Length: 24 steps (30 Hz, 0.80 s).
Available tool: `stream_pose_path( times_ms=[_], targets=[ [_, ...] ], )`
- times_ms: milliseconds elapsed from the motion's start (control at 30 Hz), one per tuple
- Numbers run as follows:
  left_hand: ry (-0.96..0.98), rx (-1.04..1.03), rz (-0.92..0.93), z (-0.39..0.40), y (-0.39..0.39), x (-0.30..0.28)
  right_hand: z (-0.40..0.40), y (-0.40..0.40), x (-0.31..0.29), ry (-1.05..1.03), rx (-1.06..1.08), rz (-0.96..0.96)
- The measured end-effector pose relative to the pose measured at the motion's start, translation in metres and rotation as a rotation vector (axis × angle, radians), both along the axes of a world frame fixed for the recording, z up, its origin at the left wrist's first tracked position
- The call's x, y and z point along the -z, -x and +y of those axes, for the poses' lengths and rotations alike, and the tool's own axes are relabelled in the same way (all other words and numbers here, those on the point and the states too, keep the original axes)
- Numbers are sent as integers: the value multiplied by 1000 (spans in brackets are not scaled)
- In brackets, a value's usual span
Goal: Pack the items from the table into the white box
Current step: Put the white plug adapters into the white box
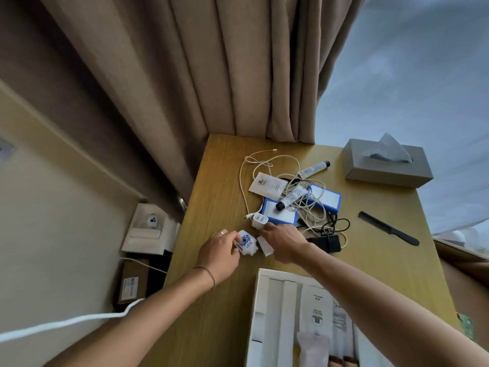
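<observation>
White box [258, 308] sits nearest, at the bench's [211, 300] near edge, already part-filled with sachets and long cartons; free room looks tight, so later items may jam or ride proud of the rim. Left hand [221, 254] pinches a small white packet with blue print [245, 243], fingers curled round its left end. Right hand [284, 243] reaches over a small white card [265, 245], fingertips at the white charger plug [259, 221]; whether it actually grips the plug I cannot tell, fingers being hidden under the palm. Risk: the plug lies at the edge of the tangled white cable [267, 165], which loops over the two tubes [292, 197] and blue-edged boxes [281, 214]; lifting it could drag the whole heap. Black adapter [326, 242] cord is enmeshed too. Farther off, comb [389, 229] and tissue box [389, 165] lie apart.
</observation>
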<state>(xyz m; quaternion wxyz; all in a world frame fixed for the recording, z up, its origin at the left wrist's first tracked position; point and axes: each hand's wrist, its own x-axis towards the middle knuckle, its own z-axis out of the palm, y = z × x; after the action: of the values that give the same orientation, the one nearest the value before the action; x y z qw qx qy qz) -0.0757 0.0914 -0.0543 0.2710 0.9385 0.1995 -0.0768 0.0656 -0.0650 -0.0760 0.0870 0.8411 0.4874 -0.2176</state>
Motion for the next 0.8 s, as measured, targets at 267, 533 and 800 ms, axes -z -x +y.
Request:
stream_pose_path(
  times_ms=[267, 533, 800],
  targets=[
    [-103, 193, 35, 0, -17, 9, -7, -3, -21, -89, 243, 59],
    [-192, 399, 149, -11, -35, 26, -46, 19, -99, -607, 898, 745],
    [-198, 357, 146, -18, -37, 38, -82, 62, -130, -879, 1105, 1199]
  ],
)
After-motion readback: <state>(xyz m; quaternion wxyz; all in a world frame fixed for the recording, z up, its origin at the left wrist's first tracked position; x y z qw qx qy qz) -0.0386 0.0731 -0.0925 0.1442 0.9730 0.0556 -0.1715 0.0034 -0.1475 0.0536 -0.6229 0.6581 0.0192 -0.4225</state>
